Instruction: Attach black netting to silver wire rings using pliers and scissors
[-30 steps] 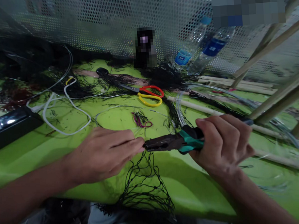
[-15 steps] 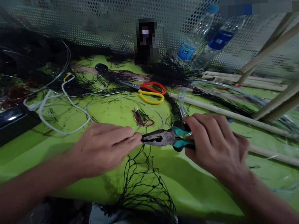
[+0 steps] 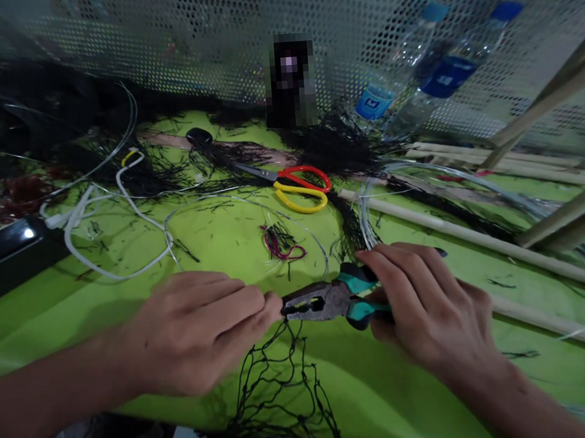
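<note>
pliers: I see combination pliers (image 3: 323, 301) with teal handles, mid-desk near the front edge, nose pointing left, jaws nearly shut on something thin at the tip — I can't make out what.
right hand: my right hand (image 3: 424, 310) is wrapped closed around the pliers' handles.
left hand: left hand (image 3: 200, 329) has fingertips pinched together right at the pliers' nose, gripping a strand of the black netting (image 3: 279, 393), I think; the exact strand is too fine to tell.
netting: hangs from that pinch point over the front edge of the green desk (image 3: 395, 398).
step: my read is a crimp or twist at the net's edge, mid-squeeze.
next move: calls for a steady left pinch and a firm, straight squeeze; the tip is very close to the fingertips.
around: red-and-yellow scissors (image 3: 295, 185) behind, well apart; maroon thread scrap (image 3: 281, 243) between; white cable (image 3: 117, 218) to the left; thin wire loops (image 3: 366, 207) just behind the right hand; wooden sticks (image 3: 474, 233) to the right; two water bottles (image 3: 413, 77) against the perforated screen (image 3: 185, 46).
in the way: loose wire loops and net offcuts near the handles could snag.
</note>
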`<move>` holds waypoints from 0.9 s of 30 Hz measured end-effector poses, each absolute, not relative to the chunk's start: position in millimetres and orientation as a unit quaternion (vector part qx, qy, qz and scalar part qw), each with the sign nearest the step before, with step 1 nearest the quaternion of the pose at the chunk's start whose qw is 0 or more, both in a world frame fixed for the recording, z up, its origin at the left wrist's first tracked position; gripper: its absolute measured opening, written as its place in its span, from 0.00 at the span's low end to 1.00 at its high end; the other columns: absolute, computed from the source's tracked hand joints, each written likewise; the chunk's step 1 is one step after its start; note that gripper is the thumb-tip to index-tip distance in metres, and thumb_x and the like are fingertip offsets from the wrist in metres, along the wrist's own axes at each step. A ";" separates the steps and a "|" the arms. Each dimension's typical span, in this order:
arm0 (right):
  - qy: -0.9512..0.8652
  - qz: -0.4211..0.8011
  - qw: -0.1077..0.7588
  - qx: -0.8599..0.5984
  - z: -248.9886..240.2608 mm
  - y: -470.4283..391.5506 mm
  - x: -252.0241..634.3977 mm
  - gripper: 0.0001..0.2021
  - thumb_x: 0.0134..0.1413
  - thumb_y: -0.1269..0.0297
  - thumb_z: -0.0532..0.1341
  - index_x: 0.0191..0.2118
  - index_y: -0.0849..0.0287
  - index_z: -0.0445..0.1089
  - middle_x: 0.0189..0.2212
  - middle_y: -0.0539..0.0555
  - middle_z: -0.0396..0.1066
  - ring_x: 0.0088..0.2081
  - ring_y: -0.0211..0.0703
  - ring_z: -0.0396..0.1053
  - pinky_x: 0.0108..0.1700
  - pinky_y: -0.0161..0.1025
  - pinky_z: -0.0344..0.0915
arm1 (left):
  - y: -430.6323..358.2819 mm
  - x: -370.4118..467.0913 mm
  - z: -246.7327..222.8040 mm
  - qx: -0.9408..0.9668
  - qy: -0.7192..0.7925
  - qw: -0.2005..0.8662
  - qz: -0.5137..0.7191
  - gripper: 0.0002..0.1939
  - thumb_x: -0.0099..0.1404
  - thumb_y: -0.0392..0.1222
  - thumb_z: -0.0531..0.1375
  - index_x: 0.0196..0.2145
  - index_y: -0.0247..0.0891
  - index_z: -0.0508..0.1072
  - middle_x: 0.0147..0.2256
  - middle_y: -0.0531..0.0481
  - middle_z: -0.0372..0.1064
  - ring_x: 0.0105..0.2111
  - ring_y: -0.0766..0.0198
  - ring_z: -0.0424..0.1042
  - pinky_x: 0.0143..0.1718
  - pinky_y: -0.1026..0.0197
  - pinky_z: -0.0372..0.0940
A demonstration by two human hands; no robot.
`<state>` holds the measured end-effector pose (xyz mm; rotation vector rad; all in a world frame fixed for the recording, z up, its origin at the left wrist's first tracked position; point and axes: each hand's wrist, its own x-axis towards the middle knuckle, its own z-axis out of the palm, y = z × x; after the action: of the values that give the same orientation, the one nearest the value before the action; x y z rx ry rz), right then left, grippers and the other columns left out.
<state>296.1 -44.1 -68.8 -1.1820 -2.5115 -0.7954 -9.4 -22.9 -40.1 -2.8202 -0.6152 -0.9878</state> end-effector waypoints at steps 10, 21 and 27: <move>-0.872 -0.220 0.092 -0.428 -73.8 -47.8 295.4 0.26 0.45 0.75 0.59 0.54 0.65 0.68 0.43 0.60 0.78 0.43 0.52 0.73 0.20 0.37 0.53 | -20.0 -9.5 -47.0 -0.929 -0.200 0.046 -0.307 0.14 0.76 0.29 0.58 0.31 0.36 0.71 0.24 0.54 0.74 0.21 0.68 0.72 0.22 0.59 0.64; -0.868 -0.205 0.123 -0.436 -73.9 -43.0 297.1 0.37 0.38 0.77 0.56 0.61 0.64 0.65 0.48 0.64 0.76 0.52 0.59 0.73 0.22 0.38 0.62 | -17.6 -14.5 -42.8 -0.942 -0.126 0.119 -0.288 0.09 0.73 0.25 0.59 0.37 0.30 0.78 0.29 0.54 0.78 0.25 0.68 0.74 0.26 0.58 0.70; -0.874 -0.187 0.134 -0.428 -75.0 -44.5 297.7 0.35 0.38 0.76 0.56 0.59 0.65 0.66 0.47 0.63 0.77 0.49 0.56 0.73 0.19 0.36 0.59 | -17.7 -16.9 -46.5 -0.933 -0.094 0.189 -0.293 0.07 0.69 0.28 0.65 0.36 0.34 0.83 0.36 0.50 0.77 0.31 0.67 0.74 0.27 0.62 0.72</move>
<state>297.7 -44.5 -75.0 -1.2415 -2.5329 -0.5424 -16.9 -17.7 -46.5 -2.6217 -0.2629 -0.8235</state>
